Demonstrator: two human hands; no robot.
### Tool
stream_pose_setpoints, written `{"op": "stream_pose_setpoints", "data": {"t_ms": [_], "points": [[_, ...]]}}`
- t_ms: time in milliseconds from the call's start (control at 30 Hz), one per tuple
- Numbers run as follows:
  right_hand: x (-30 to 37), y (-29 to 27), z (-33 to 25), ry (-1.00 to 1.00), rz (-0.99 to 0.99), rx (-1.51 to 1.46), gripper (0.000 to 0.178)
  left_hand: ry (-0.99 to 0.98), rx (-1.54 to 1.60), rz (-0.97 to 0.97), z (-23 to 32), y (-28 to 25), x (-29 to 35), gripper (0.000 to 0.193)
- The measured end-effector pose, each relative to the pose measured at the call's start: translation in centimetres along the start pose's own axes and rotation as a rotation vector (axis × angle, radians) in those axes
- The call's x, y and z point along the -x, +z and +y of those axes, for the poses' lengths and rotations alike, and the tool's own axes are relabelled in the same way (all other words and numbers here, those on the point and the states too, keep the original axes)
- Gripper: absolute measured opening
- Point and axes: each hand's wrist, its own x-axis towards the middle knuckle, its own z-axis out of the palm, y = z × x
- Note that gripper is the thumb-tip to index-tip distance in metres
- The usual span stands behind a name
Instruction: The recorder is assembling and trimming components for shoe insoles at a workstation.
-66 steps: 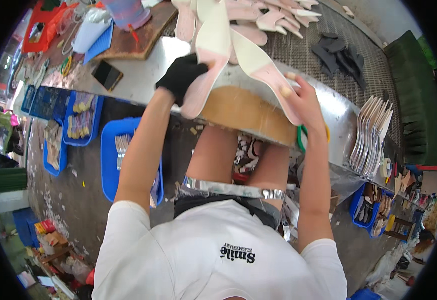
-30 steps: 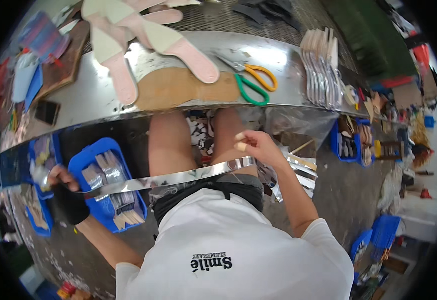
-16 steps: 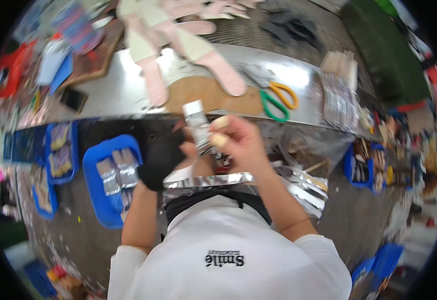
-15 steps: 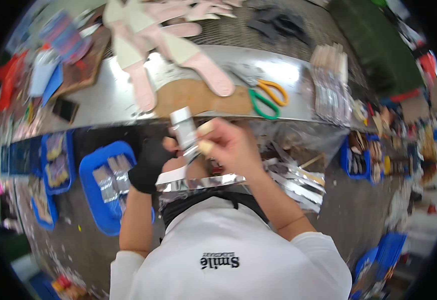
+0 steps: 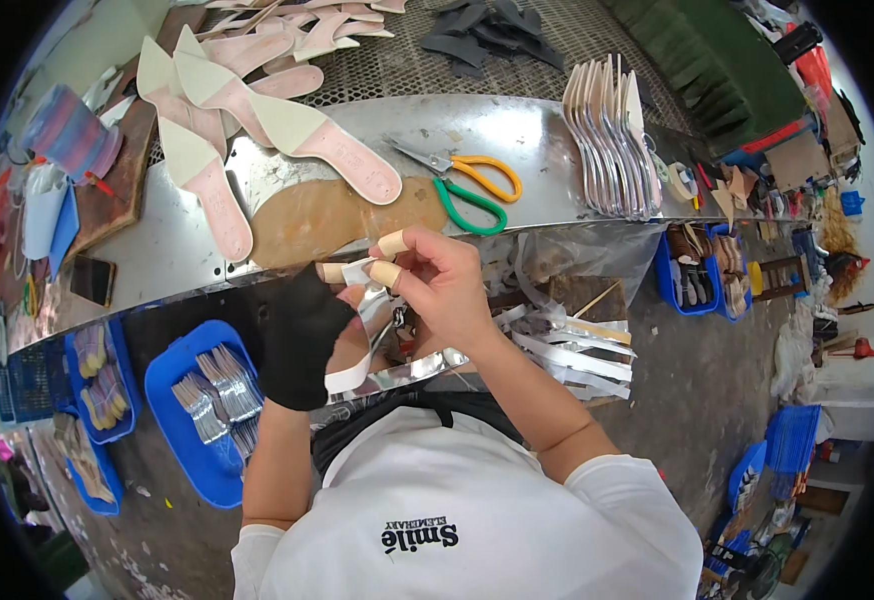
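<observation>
Above my lap, my left hand [image 5: 309, 335], in a black fingerless glove, grips a silver-and-white strip [image 5: 355, 370]. My right hand [image 5: 437, 285] pinches the same strip at its upper end, with pale covers on the thumb and fingertips. The fingertips of both hands meet there, and the strip bends down from them in a curve toward my waist. A silver band [image 5: 417, 370] lies across my lap. The glove hides part of the strip. Just beyond the hands, a brown sheet [image 5: 307, 215] lies on the metal bench, with scissors [image 5: 467, 180] in orange and green beside it.
Pink and cream insoles [image 5: 327, 150] lie at the bench's left, near a phone [image 5: 94, 280]. A bundle of silver shaped pieces [image 5: 612, 150] stands at the right. A blue basket [image 5: 162, 390] with silver pieces is left of me; loose strips [image 5: 577, 350] lie right.
The strip's flat white end, held upright before, is now lower and folded between my fingertips. My right hand has turned against the left. The whole view has shifted.
</observation>
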Motion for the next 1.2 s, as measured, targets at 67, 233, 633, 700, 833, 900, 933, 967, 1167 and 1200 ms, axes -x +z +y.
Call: {"op": "stream_pose_setpoints", "data": {"t_ms": [67, 233, 633, 700, 833, 900, 933, 967, 1167, 1200], "points": [[0.2, 0.3, 0.0, -0.011, -0.003, -0.058, 0.010, -0.130, 0.235, -0.073, -0.2, -0.7, 0.0, 0.020], [0.1, 0.2, -0.1, -0.186, 0.081, -0.074, 0.009, -0.293, 0.827, -0.212, -0.2, -0.7, 0.0, 0.020], [1.1, 1.7, -0.1, 0.046, -0.058, -0.174, 0.012, -0.153, 0.600, 0.044, -0.2, -1.1, 0.3, 0.015], [0.9, 1.6, -0.1, 0.082, -0.096, -0.233, 0.014, -0.141, 0.590, 0.069, -0.3, -1.1, 0.4, 0.015], [0.6, 1.7, -1.1, 0.168, -0.256, -0.564, 0.017, -0.090, 0.648, 0.003, -0.7, -1.5, 0.4, 0.015], [0.7, 1.9, -0.8, 0.182, -0.244, -0.555, 0.017, -0.102, 0.696, -0.016, -0.3, -1.3, 0.4, 0.015], [0.8, 2.0, -0.4, 0.199, -0.234, -0.546, 0.016, -0.125, 0.622, 0.029, 0.1, -1.2, 0.5, 0.015], [0.8, 1.6, 0.2, 0.197, -0.221, -0.540, 0.016, -0.147, 0.553, 0.065, 0.4, -0.9, 0.3, 0.015], [1.8, -5.8, 3.6, 0.228, 0.251, -0.629, 0.014, 0.157, 0.370, 0.363, -6.0, -9.9, 2.0, 0.026], [2.6, -9.2, 3.6, 0.187, 0.269, -0.623, 0.019, 0.033, 0.388, 0.585, -8.1, -15.1, 3.4, 0.029]]}}
